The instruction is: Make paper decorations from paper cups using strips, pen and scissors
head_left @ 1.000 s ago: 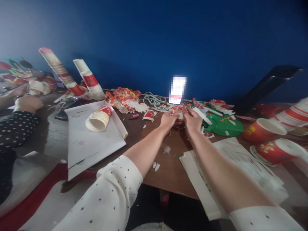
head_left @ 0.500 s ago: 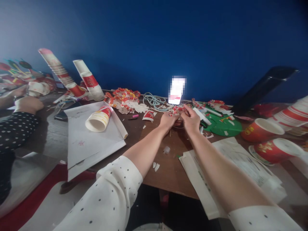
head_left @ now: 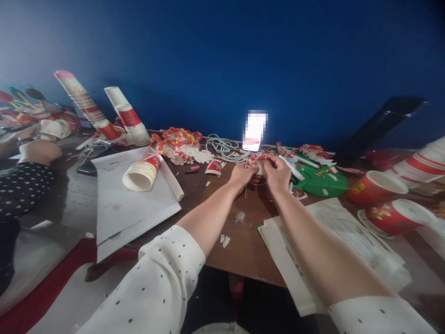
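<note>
Before the lit phone [head_left: 255,132], both hands meet over the table around a red-and-white paper cup piece [head_left: 256,161], which looks cut and curled. My left hand [head_left: 244,176] is closed on its left side, with the thumb on the near face. On its right side my right hand [head_left: 278,174] pinches the upper edge between thumb and fingers. Part of the piece is hidden by the fingers. Close to the left hand lies a flat red-and-white cup scrap [head_left: 213,167].
A pile of cup cuttings [head_left: 181,144], a pale blue cord [head_left: 222,146] and a green sheet [head_left: 321,181] lie along the wall. Nested cups [head_left: 141,174] rest on a white folder [head_left: 139,218] at left. Red cups [head_left: 377,188] and papers [head_left: 333,232] are at right. A person's hand [head_left: 41,150] works far left.
My right fingers have shifted slightly on the cup piece, and its pale side shows more between the hands. The whole view has moved a little.
</note>
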`<state>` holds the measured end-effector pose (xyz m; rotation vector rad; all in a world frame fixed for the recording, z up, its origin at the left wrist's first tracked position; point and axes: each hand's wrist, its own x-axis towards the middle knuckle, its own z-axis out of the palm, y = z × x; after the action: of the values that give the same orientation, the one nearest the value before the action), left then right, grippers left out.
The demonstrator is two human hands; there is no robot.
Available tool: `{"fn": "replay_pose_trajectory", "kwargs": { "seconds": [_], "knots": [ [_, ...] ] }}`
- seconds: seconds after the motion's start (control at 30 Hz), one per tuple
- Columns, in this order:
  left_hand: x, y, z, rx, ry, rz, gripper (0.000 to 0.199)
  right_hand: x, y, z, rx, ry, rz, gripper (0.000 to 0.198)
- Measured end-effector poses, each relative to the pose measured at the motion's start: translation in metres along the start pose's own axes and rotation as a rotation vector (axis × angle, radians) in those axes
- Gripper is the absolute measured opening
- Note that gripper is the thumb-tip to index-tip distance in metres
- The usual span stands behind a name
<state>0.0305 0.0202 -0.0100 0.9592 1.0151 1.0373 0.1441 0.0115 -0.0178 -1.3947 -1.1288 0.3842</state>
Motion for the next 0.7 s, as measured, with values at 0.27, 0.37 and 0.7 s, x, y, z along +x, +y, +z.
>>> {"fn": "replay_pose_trajectory", "kwargs": {
  "seconds": [0.27,0.37,0.7],
  "knots": [
    [0.001,0.0,0.0,-0.018,0.002,-0.003,0.009,0.001,0.007,0.002,0.021,-0.034,0.003,0.044],
    [0.004,-0.003,-0.001,-0.006,-0.016,-0.002,0.008,0.0,0.009,0.001,0.008,-0.046,0.002,0.044],
    [-0.005,0.005,-0.013,0.783,0.417,0.454,0.056,0.001,0.012,-0.001,-0.071,-0.012,0.018,0.035]
  ]
}}
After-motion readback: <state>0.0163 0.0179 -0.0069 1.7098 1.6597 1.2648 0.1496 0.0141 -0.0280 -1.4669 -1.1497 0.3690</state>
